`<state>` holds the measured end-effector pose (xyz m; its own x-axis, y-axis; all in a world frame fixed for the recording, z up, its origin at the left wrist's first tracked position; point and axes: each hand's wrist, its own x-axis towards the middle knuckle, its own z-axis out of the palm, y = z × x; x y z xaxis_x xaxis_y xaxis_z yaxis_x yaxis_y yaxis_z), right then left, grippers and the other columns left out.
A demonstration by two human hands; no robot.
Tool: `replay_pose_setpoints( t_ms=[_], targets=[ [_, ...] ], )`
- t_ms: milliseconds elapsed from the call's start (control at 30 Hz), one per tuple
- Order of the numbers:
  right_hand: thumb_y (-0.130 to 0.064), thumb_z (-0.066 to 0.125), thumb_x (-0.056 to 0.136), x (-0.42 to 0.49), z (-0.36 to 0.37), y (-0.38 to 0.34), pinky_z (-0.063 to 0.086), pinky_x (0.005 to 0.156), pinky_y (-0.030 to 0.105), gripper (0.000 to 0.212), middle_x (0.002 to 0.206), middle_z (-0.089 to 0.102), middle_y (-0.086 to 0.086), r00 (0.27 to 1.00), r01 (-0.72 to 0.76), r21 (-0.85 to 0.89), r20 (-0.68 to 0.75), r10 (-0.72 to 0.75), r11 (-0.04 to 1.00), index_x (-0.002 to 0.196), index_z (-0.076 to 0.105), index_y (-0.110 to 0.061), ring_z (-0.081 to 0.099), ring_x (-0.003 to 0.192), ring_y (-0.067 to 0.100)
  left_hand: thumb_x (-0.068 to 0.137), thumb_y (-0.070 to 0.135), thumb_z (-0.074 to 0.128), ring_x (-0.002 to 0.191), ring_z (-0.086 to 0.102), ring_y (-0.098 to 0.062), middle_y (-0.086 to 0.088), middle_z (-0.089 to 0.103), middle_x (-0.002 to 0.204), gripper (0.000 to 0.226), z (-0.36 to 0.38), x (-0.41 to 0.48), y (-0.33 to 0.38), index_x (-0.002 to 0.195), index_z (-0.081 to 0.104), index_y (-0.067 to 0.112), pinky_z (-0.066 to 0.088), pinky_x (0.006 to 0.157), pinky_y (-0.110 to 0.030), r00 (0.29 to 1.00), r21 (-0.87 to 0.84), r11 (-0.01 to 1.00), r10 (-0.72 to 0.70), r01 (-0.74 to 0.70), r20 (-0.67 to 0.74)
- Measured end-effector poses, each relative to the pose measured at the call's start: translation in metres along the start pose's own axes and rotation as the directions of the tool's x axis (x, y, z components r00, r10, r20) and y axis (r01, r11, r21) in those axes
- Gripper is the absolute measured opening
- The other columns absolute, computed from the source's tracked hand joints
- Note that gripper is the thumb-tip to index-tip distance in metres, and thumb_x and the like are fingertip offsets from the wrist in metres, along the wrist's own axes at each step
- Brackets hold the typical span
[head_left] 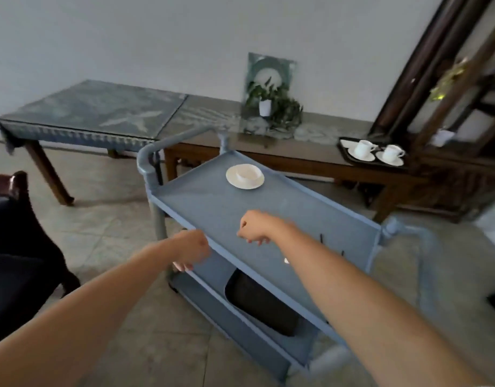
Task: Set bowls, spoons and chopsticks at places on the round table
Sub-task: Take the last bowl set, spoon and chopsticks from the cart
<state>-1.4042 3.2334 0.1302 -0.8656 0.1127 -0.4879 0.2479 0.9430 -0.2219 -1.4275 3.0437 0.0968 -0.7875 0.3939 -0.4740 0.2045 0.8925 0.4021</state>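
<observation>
Bare left hand [194, 247], bare right hand [254, 227], both forearms [101, 297] bare, unsleeved

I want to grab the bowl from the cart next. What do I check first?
1. Bowl upright on its plate, on the cart: ok.
2. Left hand has a grip on the cart's rim: ok.
3. Right hand empty: cannot tell, fingers curled.
4. Spoons and chopsticks ready: cannot tell, arm covers that spot.
5. Round table in view: not ok.
</observation>
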Motion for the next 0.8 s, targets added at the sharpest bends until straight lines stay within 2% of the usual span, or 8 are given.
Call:
replay_pose_setpoints(
  t_ms=[100,167,233,400,467,533,633,800],
  targets=[
    [-0.022,0.052,0.092,-0.006,0.031,0.057,0.049,0.07,0.03,0.02,0.094,0.068,0.011,0.977,-0.181,0.044,-0.11,0.185,0.982,0.094,0.064,-0.006,0.067,0.091,0.033,0.094,0.017,0.052,0.062,0.065,-0.019,-0.008,0.074,0.086,0.023,0.02,0.022,0.028,0.097,0.072,0.006,0.058,0.063,-0.027,0.994,0.009,0.996,0.083,-0.084,0.065],
    [-0.023,0.053,0.093,-0.011,0.056,0.093,0.044,0.073,0.03,0.025,0.11,0.065,0.012,0.924,-0.319,0.139,-0.176,0.34,0.938,0.11,0.062,-0.008,0.063,0.103,0.033,0.095,0.016,0.051,0.065,0.066,-0.021,-0.013,0.075,0.097,0.023,0.039,0.034,0.048,0.098,0.072,0.007,0.059,0.067,-0.03,0.986,0.006,0.991,0.13,-0.132,0.108],
    [-0.024,0.055,0.092,-0.015,0.076,0.122,0.045,0.074,0.032,0.032,0.118,0.065,0.014,0.858,-0.403,0.254,-0.229,0.459,0.879,0.116,0.063,-0.006,0.063,0.107,0.034,0.094,0.016,0.052,0.06,0.064,-0.018,-0.012,0.075,0.097,0.02,0.054,0.041,0.059,0.092,0.071,0.011,0.056,0.061,-0.025,0.974,0.022,0.986,0.16,-0.165,0.162],
    [-0.023,0.053,0.092,-0.002,0.103,0.194,0.051,0.097,0.041,0.037,0.127,0.061,0.017,0.651,-0.579,0.479,-0.215,0.728,0.66,0.123,0.06,-0.003,0.058,0.117,0.036,0.093,0.017,0.054,0.053,0.063,-0.015,-0.011,0.075,0.09,0.018,0.07,0.094,0.085,0.083,0.068,0.015,0.05,0.048,-0.017,0.952,0.055,0.974,0.203,-0.221,0.23],
    [-0.026,0.051,0.095,0.014,0.113,0.218,0.047,0.102,0.041,0.041,0.132,0.058,0.016,0.611,-0.65,0.447,-0.175,0.772,0.615,0.128,0.057,-0.002,0.053,0.122,0.034,0.092,0.017,0.052,0.061,0.068,-0.021,-0.015,0.075,0.088,0.017,0.078,0.121,0.097,0.085,0.067,0.012,0.053,0.05,-0.021,0.951,0.055,0.971,0.214,-0.231,0.225],
    [-0.031,0.047,0.099,0.033,0.122,0.236,0.042,0.106,0.041,0.048,0.137,0.052,0.019,0.59,-0.703,0.398,-0.137,0.796,0.589,0.133,0.052,0.001,0.048,0.127,0.034,0.089,0.019,0.051,0.078,0.071,-0.031,-0.015,0.072,0.087,0.016,0.092,0.15,0.113,0.084,0.063,0.012,0.056,0.064,-0.03,0.949,0.048,0.967,0.234,-0.249,0.21],
    [-0.035,0.046,0.101,0.055,0.133,0.249,0.038,0.105,0.04,0.051,0.14,0.043,0.02,0.535,-0.743,0.384,-0.15,0.831,0.548,0.136,0.045,0.002,0.041,0.129,0.035,0.088,0.033,0.055,0.084,0.068,-0.029,-0.008,0.069,0.09,0.019,0.114,0.188,0.14,0.088,0.062,0.015,0.057,0.076,-0.035,0.955,0.033,0.971,0.228,-0.238,0.191],
    [-0.021,0.054,0.097,0.078,0.127,0.268,0.048,0.092,0.037,0.031,0.125,0.056,0.016,0.559,-0.695,0.454,-0.147,0.816,0.557,0.121,0.053,-0.002,0.057,0.116,0.031,0.081,0.05,0.064,0.073,0.057,-0.023,0.001,0.057,0.079,0.036,0.133,0.234,0.185,0.089,0.057,0.016,0.043,0.062,-0.028,0.974,0.058,0.984,0.155,-0.167,0.168]
  ],
)
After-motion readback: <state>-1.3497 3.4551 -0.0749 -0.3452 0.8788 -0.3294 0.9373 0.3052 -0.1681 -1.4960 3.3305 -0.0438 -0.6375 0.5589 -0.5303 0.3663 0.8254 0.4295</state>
